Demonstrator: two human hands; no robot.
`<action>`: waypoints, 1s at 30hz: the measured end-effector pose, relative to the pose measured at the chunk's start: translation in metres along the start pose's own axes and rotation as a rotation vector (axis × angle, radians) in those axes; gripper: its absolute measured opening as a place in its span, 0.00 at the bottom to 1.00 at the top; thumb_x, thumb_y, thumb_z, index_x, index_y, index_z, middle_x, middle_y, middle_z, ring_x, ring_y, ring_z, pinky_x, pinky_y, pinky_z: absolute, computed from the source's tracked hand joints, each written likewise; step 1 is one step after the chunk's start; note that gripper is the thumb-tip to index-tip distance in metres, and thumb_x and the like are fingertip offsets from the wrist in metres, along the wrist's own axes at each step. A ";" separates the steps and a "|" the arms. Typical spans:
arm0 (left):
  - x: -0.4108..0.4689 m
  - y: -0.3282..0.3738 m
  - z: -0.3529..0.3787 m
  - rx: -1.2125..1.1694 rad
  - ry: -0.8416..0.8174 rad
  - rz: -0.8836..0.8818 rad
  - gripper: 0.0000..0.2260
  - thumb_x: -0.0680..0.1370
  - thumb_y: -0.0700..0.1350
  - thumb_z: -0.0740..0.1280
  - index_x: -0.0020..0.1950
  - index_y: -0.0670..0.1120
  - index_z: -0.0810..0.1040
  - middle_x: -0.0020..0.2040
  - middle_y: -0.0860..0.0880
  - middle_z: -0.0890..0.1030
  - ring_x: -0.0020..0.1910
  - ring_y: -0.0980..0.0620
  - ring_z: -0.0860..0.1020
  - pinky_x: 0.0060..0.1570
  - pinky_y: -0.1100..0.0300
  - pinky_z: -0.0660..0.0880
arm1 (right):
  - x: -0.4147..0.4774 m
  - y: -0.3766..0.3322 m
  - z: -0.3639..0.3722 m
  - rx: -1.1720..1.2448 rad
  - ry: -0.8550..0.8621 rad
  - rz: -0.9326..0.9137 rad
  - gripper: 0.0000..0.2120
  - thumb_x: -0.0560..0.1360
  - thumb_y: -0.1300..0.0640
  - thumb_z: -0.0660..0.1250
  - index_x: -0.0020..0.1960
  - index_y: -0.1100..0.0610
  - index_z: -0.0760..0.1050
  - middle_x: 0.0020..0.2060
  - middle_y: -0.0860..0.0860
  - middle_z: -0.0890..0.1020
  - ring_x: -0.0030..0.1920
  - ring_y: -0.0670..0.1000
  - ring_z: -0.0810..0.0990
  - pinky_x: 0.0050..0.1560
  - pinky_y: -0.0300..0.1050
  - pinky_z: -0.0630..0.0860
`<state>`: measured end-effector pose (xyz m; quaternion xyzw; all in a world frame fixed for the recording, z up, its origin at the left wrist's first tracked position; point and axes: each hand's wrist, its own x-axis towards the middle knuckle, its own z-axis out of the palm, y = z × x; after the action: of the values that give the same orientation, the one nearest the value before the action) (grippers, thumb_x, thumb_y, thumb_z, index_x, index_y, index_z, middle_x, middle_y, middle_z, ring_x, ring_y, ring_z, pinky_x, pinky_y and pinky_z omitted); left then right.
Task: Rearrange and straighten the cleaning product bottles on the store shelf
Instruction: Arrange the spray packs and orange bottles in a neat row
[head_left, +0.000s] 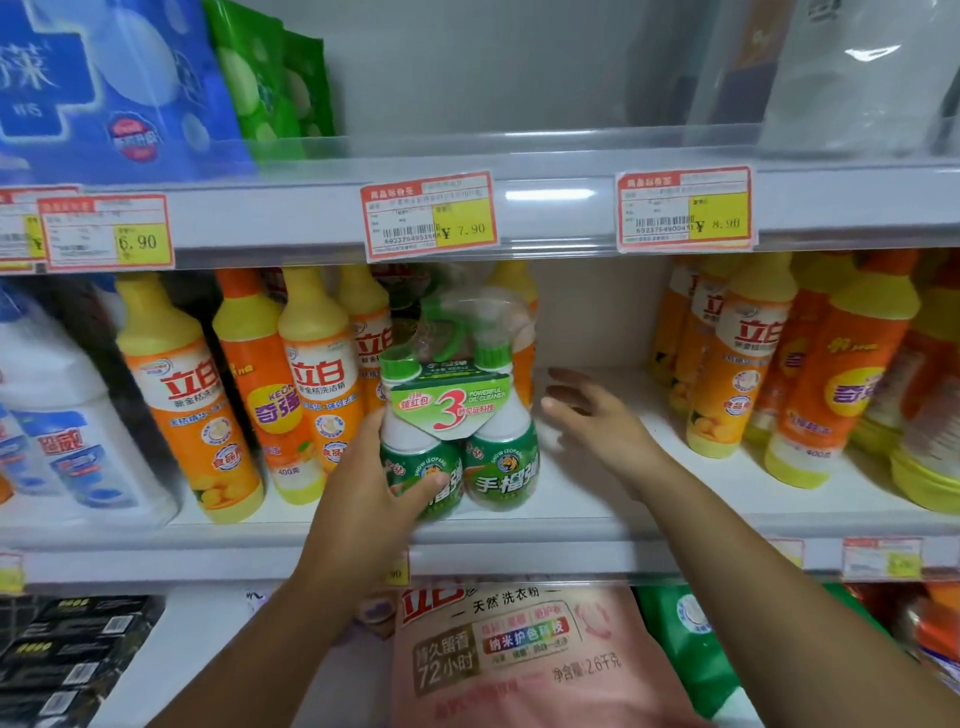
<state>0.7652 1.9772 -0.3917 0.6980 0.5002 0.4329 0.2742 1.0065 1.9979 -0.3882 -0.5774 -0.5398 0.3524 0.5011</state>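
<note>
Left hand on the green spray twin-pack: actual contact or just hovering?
Touching. The head view shows the left hand wrapped around the left bottle of the green twin-pack, thumb across its label.

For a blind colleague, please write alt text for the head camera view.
A left hand grips a green twin-pack of spray cleaner on a store shelf, while the open right hand reaches into the gap beside it. On both sides stand orange bottles.

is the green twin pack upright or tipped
Upright: the green twin pack has caps on top and bases down at the shelf; the left hand holds it.
</note>
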 end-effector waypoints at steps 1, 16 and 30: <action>0.000 0.000 0.000 0.010 0.001 -0.001 0.30 0.70 0.45 0.74 0.67 0.57 0.64 0.51 0.70 0.71 0.45 0.80 0.70 0.38 0.82 0.67 | 0.005 0.000 0.005 -0.001 -0.023 -0.014 0.26 0.75 0.51 0.68 0.71 0.49 0.65 0.63 0.49 0.75 0.62 0.48 0.75 0.61 0.49 0.75; 0.003 -0.005 0.002 0.091 0.026 0.012 0.32 0.70 0.49 0.74 0.69 0.58 0.62 0.50 0.70 0.71 0.46 0.70 0.72 0.40 0.74 0.67 | 0.018 0.007 0.004 0.058 -0.056 -0.071 0.26 0.74 0.58 0.69 0.68 0.48 0.65 0.61 0.52 0.77 0.59 0.52 0.76 0.59 0.51 0.76; 0.020 0.001 0.033 0.077 0.053 0.070 0.31 0.70 0.48 0.74 0.69 0.55 0.64 0.55 0.61 0.73 0.51 0.57 0.73 0.45 0.62 0.68 | -0.039 0.015 -0.082 0.081 -0.099 0.045 0.31 0.68 0.52 0.73 0.69 0.45 0.66 0.63 0.46 0.77 0.63 0.47 0.76 0.64 0.53 0.73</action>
<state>0.7971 1.9974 -0.3998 0.7134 0.4990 0.4409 0.2185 1.0813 1.9446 -0.3880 -0.5505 -0.5359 0.4134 0.4887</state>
